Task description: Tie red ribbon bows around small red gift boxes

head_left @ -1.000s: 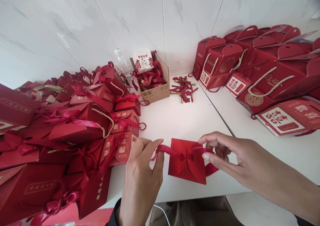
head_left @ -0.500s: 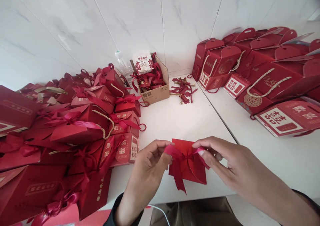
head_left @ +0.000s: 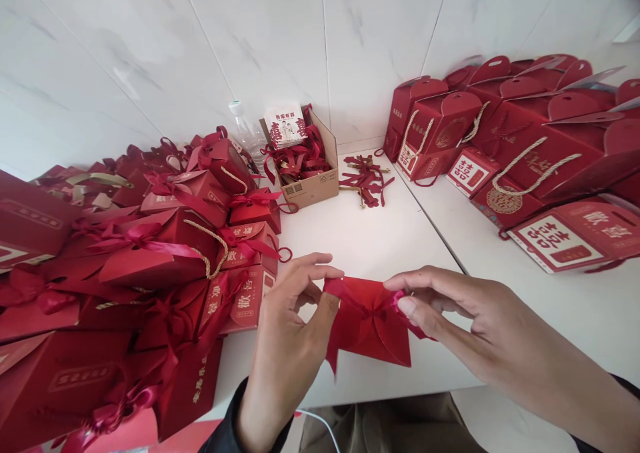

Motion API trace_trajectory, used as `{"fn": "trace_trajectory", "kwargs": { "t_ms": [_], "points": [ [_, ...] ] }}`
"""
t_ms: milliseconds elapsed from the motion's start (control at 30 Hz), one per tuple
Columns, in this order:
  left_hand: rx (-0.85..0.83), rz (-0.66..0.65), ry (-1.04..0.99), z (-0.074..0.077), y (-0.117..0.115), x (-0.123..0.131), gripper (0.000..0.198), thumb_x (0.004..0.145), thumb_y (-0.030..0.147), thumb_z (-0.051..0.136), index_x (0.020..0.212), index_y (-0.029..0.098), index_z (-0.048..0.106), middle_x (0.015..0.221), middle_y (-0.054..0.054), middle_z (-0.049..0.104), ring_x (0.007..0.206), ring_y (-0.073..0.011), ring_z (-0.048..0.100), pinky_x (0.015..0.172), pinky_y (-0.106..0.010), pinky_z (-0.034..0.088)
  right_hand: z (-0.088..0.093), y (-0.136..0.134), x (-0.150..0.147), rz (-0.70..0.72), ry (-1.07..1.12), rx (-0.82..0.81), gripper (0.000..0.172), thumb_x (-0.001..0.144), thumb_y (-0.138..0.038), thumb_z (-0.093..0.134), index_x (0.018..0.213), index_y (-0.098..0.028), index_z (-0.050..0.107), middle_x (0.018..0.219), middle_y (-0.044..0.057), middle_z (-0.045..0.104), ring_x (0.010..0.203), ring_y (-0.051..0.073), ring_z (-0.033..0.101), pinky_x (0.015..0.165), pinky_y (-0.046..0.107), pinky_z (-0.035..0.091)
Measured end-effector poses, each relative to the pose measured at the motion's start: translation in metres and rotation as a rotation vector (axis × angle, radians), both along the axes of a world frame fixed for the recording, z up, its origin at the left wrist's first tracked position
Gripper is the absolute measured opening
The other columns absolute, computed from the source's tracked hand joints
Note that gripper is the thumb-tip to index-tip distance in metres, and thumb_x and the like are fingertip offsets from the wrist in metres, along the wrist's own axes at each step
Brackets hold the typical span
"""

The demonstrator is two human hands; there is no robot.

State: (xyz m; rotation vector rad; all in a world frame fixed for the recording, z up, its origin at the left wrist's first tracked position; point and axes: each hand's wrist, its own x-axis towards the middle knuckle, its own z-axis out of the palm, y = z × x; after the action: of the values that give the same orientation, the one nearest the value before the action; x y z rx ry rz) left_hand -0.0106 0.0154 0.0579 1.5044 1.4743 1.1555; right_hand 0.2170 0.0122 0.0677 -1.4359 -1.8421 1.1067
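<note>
A small red gift box [head_left: 385, 347] with curved, overlapping top flaps stands at the table's near edge. A dark pink satin ribbon [head_left: 356, 299] is tied at the middle of its top. My left hand [head_left: 299, 329] pinches the ribbon's left side between thumb and finger, and a tail hangs below. On the other side, my right hand [head_left: 453, 316] pinches the ribbon's right side, with an end showing under the fingers. Both sides are drawn outward from the knot. The box's lower sides are mostly out of sight.
Several red boxes with bows [head_left: 150, 239] crowd the left. A cardboard box [head_left: 315, 187] of ribbons and cards stands by the wall, beside a plastic bottle [head_left: 243, 127] and loose red-and-gold strips [head_left: 367, 179]. Red rope-handled boxes [head_left: 565, 166] fill the right. A seam crosses the white table [head_left: 360, 239].
My hands have moved apart, the left one further left, pulling the ribbon's two sides outward. The left tail has swung left with it. The gift box has barely moved.
</note>
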Motion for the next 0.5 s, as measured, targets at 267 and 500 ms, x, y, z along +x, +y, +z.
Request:
{"fn": "trace_trajectory", "kwargs": {
  "t_ms": [267, 500],
  "points": [
    [-0.315, -0.229, -0.387, 0.001, 0.003, 0.012, 0.031, 0.084, 0.022, 0.070, 0.110, 0.022, 0.053, 0.092, 0.001, 0.070, 0.066, -0.0107, 0.064, 0.063, -0.025, 0.052, -0.001, 0.008, -0.020, 0.056, 0.027, 0.181, 0.021, 0.101, -0.032, 0.062, 0.119, -0.035, 0.070, 0.095, -0.005, 0.078, 0.081, 0.009, 0.073, 0.070, 0.014, 0.058],
    [-0.388, -0.267, -0.540, -0.009, 0.001, 0.015, 0.038, 0.082, 0.013, 0.070, 0.108, 0.025, 0.044, 0.098, 0.002, 0.067, 0.068, -0.0091, 0.061, 0.063, -0.024, 0.049, -0.003, 0.008, -0.026, 0.146, 0.048, 0.235, 0.017, 0.106, -0.024, 0.054, 0.104, -0.030, 0.070, 0.098, -0.005, 0.074, 0.082, 0.008, 0.070, 0.073, 0.015, 0.055]
  ]
}}
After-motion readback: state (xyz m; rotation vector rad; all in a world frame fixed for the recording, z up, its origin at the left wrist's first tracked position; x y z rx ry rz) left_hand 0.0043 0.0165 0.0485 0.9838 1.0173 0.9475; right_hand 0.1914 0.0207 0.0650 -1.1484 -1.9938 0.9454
